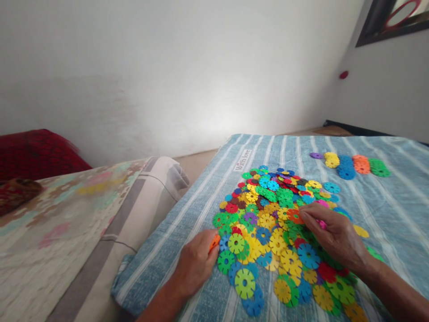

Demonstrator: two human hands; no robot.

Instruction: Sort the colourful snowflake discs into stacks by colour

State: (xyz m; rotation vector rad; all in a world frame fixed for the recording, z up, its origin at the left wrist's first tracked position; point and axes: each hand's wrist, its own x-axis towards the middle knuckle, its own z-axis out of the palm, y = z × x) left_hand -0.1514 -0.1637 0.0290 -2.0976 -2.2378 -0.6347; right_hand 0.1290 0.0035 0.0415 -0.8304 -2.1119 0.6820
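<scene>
A wide heap of notched plastic discs (pixel 267 221) in green, yellow, blue, red and other colours lies on a striped blue cloth. At the heap's left edge, my left hand (pixel 197 257) is closed on an orange notched disc (pixel 214 242), which pokes out past the fingertips. Over the right part of the heap, my right hand (pixel 335 230) pinches another orange notched disc (pixel 295 216) between thumb and fingers. A pink disc shows partly behind that hand, and the discs under its palm are hidden.
Sorted groups of purple, yellow, blue (pixel 346 167), orange (pixel 361 164) and green discs (pixel 379 167) form a row at the back right of the striped cloth (pixel 187 214). To the left is a bed-like surface with a patterned cover (pixel 73 223). A white wall (pixel 167 76) rises behind.
</scene>
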